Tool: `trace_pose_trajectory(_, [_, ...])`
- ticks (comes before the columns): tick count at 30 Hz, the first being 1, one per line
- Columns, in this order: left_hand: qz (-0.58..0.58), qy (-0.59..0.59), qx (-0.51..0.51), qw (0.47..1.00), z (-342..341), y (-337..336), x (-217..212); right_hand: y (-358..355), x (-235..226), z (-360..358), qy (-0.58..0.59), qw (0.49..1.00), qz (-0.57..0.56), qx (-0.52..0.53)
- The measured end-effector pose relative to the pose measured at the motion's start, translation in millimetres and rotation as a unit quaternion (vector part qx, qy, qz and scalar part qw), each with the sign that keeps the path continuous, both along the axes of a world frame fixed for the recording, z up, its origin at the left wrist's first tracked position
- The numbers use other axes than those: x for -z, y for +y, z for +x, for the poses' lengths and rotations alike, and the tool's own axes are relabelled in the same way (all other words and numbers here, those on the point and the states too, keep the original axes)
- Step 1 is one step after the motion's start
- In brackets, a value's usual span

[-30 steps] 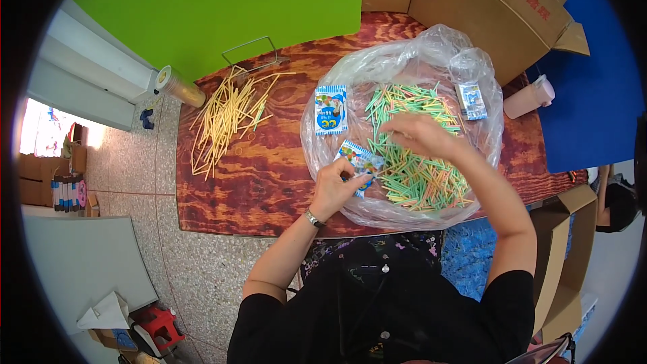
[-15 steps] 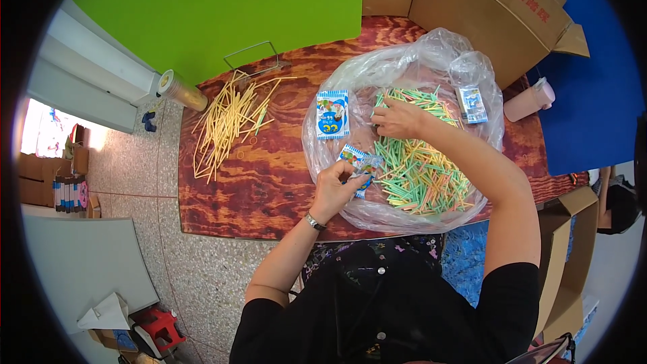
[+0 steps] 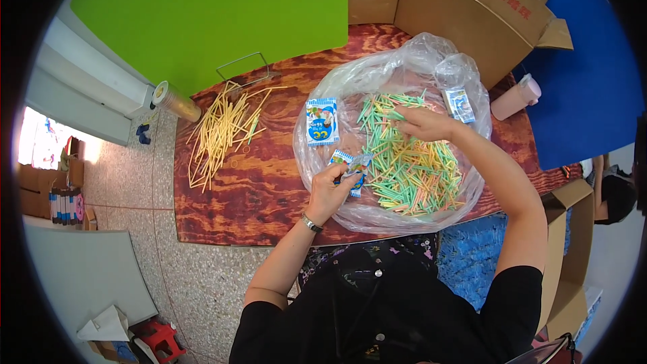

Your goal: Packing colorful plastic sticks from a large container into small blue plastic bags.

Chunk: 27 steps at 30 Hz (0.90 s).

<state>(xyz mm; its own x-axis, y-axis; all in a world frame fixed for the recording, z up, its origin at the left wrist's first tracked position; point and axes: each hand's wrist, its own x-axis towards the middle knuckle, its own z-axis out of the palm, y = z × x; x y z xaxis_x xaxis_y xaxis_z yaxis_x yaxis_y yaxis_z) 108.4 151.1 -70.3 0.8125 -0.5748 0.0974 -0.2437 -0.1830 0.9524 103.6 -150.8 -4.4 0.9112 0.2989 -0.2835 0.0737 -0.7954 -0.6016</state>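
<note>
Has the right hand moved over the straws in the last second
Yes. The right hand has shifted left and toward the far edge of the pile of green, yellow and orange straws, closer to the blue-and-white packet lying in the clear plastic bag.

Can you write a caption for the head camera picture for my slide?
Left hand holds a small blue packet while right hand reaches into colourful straws in a clear plastic bag.

Bright, even daylight fills the scene, and colours are saturated. A blown-out white patch glares at the far left edge. The clear plastic bag [image 3: 397, 94] throws soft highlights on its crinkles. Shadows are faint and short. Focus is sharp at centre; straight edges bow toward the black fisheye rim.
</note>
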Motion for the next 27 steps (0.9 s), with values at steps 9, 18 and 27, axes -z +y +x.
trace_pose_trajectory(9, [-0.015, 0.039, 0.022, 0.999, -5, -5, 5, -9, 18, -48, 0.228, 0.825, 0.481, 0.190])
trace_pose_trajectory(18, [-0.049, 0.021, 0.027, 0.998, -6, -4, 5, -37, -14, -66, 0.221, 0.881, 0.357, 0.219])
trace_pose_trajectory(27, [-0.025, -0.002, 0.014, 1.000, -6, 0, -11, -52, 9, -35, -0.128, 0.965, -0.229, -0.016])
